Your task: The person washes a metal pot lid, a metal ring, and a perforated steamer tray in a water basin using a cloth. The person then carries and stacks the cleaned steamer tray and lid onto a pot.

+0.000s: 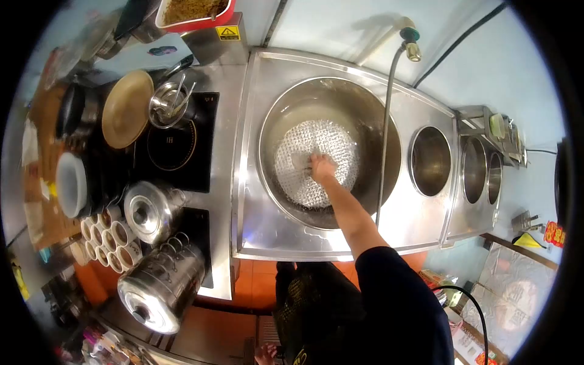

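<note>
In the middle of the large round metal basin (365, 121), a silvery perforated or textured metal sheet (337, 143) lies at the bottom, glinting as if wet. My right hand (322, 167) reaches into the basin and touches this sheet or something on it; its fingers are bent together, and what they hold is too small to make out. Low in the view, beside my dark clothing, my left hand (266, 353) hangs away from the basin, only partly visible, with its fingers bent and apart and nothing seen in them.
A hose (387, 121) hangs from the wall tap (412, 47) across the basin's right side. Smaller round wells (431, 161) stand to the right. At left are an induction hob (171, 146), a brown plate (128, 109), lidded steel pots (161, 283) and stacked cups (109, 240).
</note>
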Demonstrator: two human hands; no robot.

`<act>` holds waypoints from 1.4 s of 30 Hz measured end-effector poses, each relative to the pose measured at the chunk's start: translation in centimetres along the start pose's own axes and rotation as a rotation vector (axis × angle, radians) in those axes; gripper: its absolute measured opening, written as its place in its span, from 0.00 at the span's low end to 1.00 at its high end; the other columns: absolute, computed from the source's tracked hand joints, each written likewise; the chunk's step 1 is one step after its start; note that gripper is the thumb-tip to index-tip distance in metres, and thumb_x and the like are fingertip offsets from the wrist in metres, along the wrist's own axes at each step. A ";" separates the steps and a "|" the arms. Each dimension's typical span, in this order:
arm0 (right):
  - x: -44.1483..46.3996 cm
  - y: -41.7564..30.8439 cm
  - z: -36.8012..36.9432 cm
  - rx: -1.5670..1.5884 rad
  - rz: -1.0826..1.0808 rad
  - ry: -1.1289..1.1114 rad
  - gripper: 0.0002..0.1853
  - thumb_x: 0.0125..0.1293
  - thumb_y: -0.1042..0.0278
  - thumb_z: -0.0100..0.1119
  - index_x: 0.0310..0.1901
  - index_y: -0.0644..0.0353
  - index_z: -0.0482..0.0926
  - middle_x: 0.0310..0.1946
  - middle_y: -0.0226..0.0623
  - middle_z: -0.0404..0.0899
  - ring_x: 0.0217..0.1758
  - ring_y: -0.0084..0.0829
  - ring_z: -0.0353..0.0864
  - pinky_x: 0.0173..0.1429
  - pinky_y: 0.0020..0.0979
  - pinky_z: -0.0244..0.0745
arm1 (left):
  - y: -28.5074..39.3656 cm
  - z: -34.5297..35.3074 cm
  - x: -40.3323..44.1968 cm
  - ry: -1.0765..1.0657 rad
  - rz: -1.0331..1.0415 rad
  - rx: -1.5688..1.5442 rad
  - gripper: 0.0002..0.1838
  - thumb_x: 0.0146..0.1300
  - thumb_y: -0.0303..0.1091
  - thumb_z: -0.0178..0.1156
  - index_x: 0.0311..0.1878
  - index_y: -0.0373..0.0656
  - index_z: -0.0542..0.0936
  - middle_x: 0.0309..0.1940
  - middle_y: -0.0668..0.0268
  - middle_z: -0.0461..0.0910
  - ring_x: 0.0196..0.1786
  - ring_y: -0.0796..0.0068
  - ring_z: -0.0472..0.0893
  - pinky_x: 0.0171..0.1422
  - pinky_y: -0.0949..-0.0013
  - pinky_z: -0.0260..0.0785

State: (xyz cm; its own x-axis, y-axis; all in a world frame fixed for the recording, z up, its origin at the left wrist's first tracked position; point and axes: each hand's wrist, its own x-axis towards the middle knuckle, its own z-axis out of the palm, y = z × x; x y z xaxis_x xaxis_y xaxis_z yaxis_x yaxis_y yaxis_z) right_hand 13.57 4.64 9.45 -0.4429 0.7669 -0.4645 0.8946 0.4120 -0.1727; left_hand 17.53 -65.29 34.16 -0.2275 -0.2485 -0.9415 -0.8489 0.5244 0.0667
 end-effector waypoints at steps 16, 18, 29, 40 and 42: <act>-2.8 3.0 3.0 -0.049 -0.271 0.048 0.38 0.71 0.47 0.53 0.77 0.54 0.54 0.79 0.51 0.45 0.82 0.51 0.43 0.81 0.53 0.44 | 42.3 30.8 -6.4 -0.339 1.738 0.719 0.10 0.64 0.24 0.61 0.48 0.38 0.82 0.44 0.54 0.82 0.46 0.51 0.82 0.52 0.57 0.75; -1.7 4.7 1.9 -0.026 -0.240 0.129 0.35 0.74 0.48 0.48 0.78 0.50 0.54 0.80 0.49 0.45 0.83 0.51 0.41 0.80 0.54 0.44 | 46.3 35.6 -5.8 -0.242 1.933 0.768 0.09 0.63 0.25 0.61 0.47 0.39 0.81 0.44 0.55 0.82 0.46 0.52 0.81 0.53 0.56 0.73; 0.2 6.7 0.7 -0.300 -0.615 -0.101 0.33 0.68 0.45 0.53 0.72 0.48 0.68 0.80 0.39 0.47 0.83 0.54 0.39 0.80 0.62 0.37 | 53.6 44.3 1.1 0.064 2.219 1.213 0.08 0.61 0.35 0.62 0.32 0.40 0.79 0.35 0.58 0.80 0.47 0.59 0.79 0.65 0.52 0.65; 5.5 0.0 3.2 -0.094 -0.719 -0.584 0.21 0.71 0.51 0.51 0.63 0.44 0.78 0.66 0.37 0.73 0.69 0.44 0.70 0.74 0.49 0.63 | 54.0 44.4 1.2 -0.012 2.123 1.148 0.12 0.57 0.34 0.65 0.24 0.40 0.75 0.27 0.57 0.77 0.37 0.57 0.78 0.56 0.55 0.69; 10.5 0.1 2.8 -0.073 -0.681 -0.258 0.24 0.73 0.51 0.47 0.67 0.44 0.73 0.67 0.36 0.73 0.70 0.45 0.70 0.73 0.48 0.63 | 54.1 44.4 1.3 -0.019 2.124 1.142 0.12 0.56 0.34 0.65 0.23 0.40 0.74 0.27 0.57 0.77 0.36 0.57 0.78 0.56 0.55 0.69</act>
State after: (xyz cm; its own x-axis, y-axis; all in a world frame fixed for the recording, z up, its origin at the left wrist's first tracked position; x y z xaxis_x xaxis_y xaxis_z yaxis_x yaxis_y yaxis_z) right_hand 9.16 11.40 2.13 -0.8634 0.1927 -0.4663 0.4161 0.7947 -0.4420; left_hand -7.51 -1.03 21.89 -0.0627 0.9896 0.1294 0.9123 0.0043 0.4094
